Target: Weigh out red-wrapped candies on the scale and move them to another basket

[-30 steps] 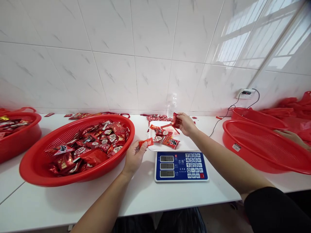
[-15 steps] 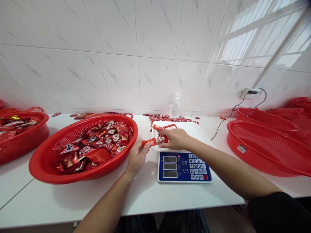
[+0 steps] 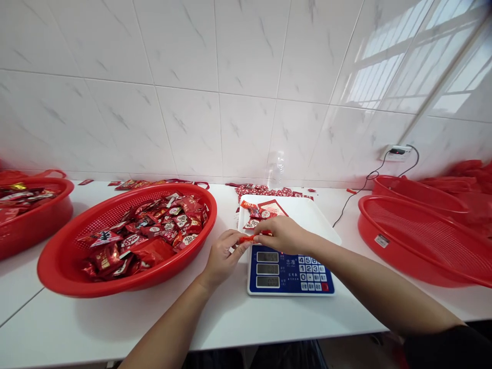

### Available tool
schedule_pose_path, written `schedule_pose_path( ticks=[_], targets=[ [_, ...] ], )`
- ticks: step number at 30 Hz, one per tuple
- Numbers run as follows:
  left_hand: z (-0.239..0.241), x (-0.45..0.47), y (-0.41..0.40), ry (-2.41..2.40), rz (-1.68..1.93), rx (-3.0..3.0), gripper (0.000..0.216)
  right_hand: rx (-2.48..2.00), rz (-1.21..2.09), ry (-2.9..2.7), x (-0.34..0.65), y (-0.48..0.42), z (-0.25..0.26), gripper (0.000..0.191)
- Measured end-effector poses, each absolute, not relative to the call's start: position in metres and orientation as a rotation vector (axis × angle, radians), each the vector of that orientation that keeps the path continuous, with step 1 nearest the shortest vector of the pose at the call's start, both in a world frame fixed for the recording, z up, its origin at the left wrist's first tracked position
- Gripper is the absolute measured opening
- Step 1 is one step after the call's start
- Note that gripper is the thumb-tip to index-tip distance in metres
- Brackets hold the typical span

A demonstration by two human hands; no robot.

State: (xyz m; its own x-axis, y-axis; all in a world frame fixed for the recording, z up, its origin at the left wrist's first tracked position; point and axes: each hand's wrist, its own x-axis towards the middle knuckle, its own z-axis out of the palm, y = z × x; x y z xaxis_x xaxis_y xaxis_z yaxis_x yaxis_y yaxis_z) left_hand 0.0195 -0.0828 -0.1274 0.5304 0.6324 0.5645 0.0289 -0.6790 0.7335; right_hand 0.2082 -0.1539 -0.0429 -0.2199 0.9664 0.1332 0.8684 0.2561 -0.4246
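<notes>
My left hand (image 3: pixel 226 255) and my right hand (image 3: pixel 282 234) meet over the front edge of the scale's white tray (image 3: pixel 307 210). Between their fingertips is a small red packet (image 3: pixel 248 239), pinched from both sides and partly hidden by the fingers. Just behind it on the tray lie several red wrapped packets (image 3: pixel 252 224) and a red card with a pale picture (image 3: pixel 273 208). The scale's blue panel (image 3: pixel 291 277) faces me, its lit digits too blurred to read surely. To the left stands a red plastic basket (image 3: pixel 77 287) of similar red packets (image 3: pixel 154 230).
Another filled red basket (image 3: pixel 57 218) stands far left. Red baskets (image 3: pixel 415 256) are at the right, near a wall socket (image 3: pixel 395 152) with a black cable (image 3: pixel 346 202). Patterned red packets (image 3: pixel 265 190) lie along the wall beside a clear plastic bottle (image 3: pixel 275 171).
My right hand has drawn back from the packets on the tray toward me and now meets my left hand. Both now pinch the red packet, which my left hand held out sideways before.
</notes>
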Motion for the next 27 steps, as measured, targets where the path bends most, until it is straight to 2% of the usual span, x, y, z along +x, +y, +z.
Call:
schedule_pose_path(
  ticks=[9, 13, 18, 27],
  targets=[
    [-0.122, 0.019, -0.09, 0.499, 1.089, 2.055, 0.012, -1.625, 0.351, -2.113, 0.217, -0.17, -0.045, 0.02],
    [-0.125, 0.02, -0.083, 0.586, 1.159, 1.701, 0.016, -1.768, 0.302, -1.805, 0.245, -0.141, -0.039, 0.032],
    [-0.123, 0.019, -0.074, 0.583, 1.182, 1.401, 0.016, -1.867, 0.298, -1.619, 0.277, -0.097, -0.052, 0.027],
    [-0.121, 0.019, -0.074, 0.554, 1.144, 1.279, 0.01, -1.885, 0.337, -1.609, 0.286, -0.076, -0.064, 0.028]
  ],
)
